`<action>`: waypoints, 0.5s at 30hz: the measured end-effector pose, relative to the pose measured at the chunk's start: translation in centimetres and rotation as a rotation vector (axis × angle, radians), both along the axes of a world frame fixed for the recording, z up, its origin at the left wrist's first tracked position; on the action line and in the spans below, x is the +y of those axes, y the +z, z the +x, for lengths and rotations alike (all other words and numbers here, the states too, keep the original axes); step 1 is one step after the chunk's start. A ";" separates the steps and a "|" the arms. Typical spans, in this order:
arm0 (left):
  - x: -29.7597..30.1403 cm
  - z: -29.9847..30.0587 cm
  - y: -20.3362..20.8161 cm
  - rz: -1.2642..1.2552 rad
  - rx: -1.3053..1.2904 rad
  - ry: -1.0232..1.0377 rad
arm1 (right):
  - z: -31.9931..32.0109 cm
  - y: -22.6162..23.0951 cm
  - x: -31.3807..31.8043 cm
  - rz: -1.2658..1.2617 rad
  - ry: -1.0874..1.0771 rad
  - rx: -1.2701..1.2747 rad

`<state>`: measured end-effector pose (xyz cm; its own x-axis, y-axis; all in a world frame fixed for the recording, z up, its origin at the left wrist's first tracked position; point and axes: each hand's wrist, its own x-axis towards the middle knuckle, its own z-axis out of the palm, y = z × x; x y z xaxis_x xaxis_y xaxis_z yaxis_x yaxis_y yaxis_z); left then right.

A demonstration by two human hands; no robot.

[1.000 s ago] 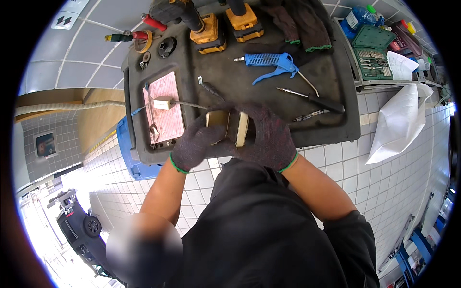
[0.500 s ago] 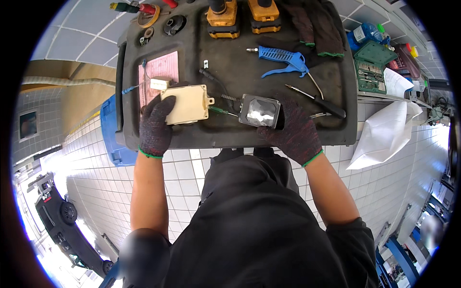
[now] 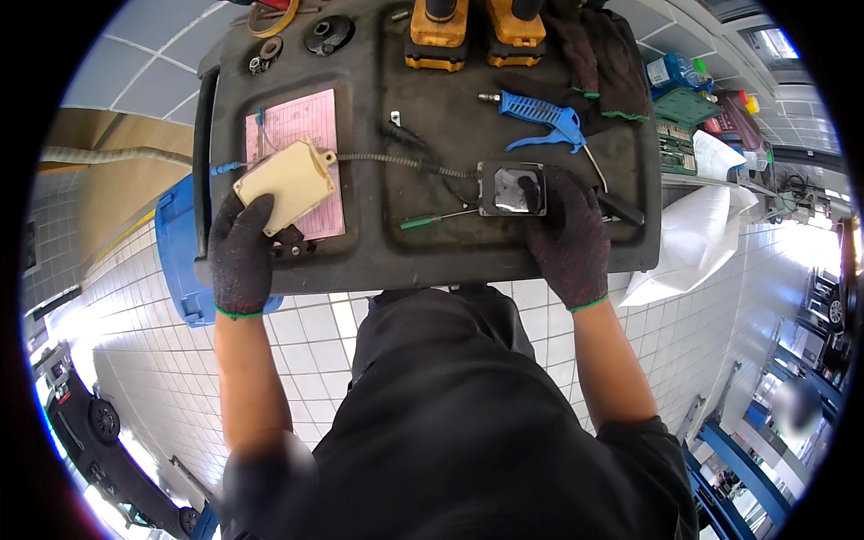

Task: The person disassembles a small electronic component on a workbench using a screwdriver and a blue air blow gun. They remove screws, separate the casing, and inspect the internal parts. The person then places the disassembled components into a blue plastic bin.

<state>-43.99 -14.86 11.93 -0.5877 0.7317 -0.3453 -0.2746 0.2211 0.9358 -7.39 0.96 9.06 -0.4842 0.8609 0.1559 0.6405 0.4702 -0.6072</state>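
My left hand [image 3: 244, 247], in a dark knit glove with a green cuff, grips a cream plastic box [image 3: 288, 186] by its near edge. The box is tilted above a pink printed sheet [image 3: 324, 112]. A ribbed grey cable [image 3: 382, 160] stretches from beside that box toward a dark grey square box [image 3: 513, 190] with a shiny top. Around the dark box's right edge, my gloved right hand [image 3: 573, 238] is closed. A green-handled screwdriver [image 3: 423, 220] lies with its shaft pointing at the dark box. Beyond it rests a blue air blow gun [image 3: 544, 117].
Two yellow-and-black power tools [image 3: 436, 40] stand at the cart's far side, beside spare gloves [image 3: 612, 76]. A black-handled tool [image 3: 621, 209] lies right of my right hand. Off the cart are a green socket case [image 3: 679, 135], white sheeting [image 3: 688, 243] and a blue bin [image 3: 180, 243].
My left hand has moved left and turned the cream box, so the cable now stretches across the cart. The dark box has shifted slightly away and right with my right hand.
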 end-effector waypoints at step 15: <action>11.7 -3.9 -0.9 -0.140 1.202 -0.290 | -2.6 2.9 5.0 0.111 0.361 -0.483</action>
